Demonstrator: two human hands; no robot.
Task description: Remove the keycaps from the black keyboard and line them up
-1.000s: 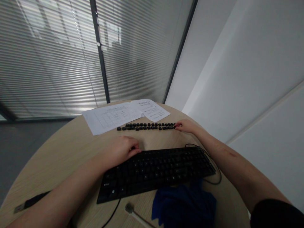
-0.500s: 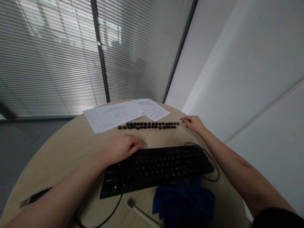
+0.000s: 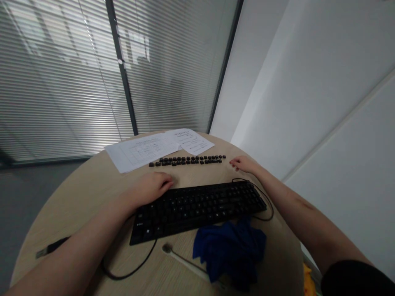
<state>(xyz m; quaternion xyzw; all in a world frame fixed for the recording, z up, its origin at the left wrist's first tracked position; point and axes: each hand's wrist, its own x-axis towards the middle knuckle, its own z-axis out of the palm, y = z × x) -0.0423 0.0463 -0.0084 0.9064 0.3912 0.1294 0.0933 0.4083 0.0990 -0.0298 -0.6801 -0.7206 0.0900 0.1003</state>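
My left hand point(image 3: 152, 187) rests at the upper left corner of a black keyboard point(image 3: 197, 207), its fingers curled in. Whatever may lie under those fingers is hidden. Just beyond the right end of two rows of loose black keycaps point(image 3: 193, 160), my right hand point(image 3: 242, 163) is low over the table, fingers bent and drawn together. I cannot make out anything between them. The keyboard lies flat and slightly askew, many keys in place. Below it are a crumpled blue cloth point(image 3: 230, 248) and a toothbrush point(image 3: 185, 263) with dark bristles, its handle partly under the cloth.
Printed sheets of paper point(image 3: 142, 150) lie at the far side of the round wooden table point(image 3: 77, 193). A black cable point(image 3: 132, 273) loops at the front, and its USB plug point(image 3: 51, 248) is beside my left forearm. Blinds cover the glass beyond; a white wall stands right.
My right hand has come slightly nearer to me, from the end of the back keycap row. My left hand stays by the keyboard's corner. The whole view has shifted a little.
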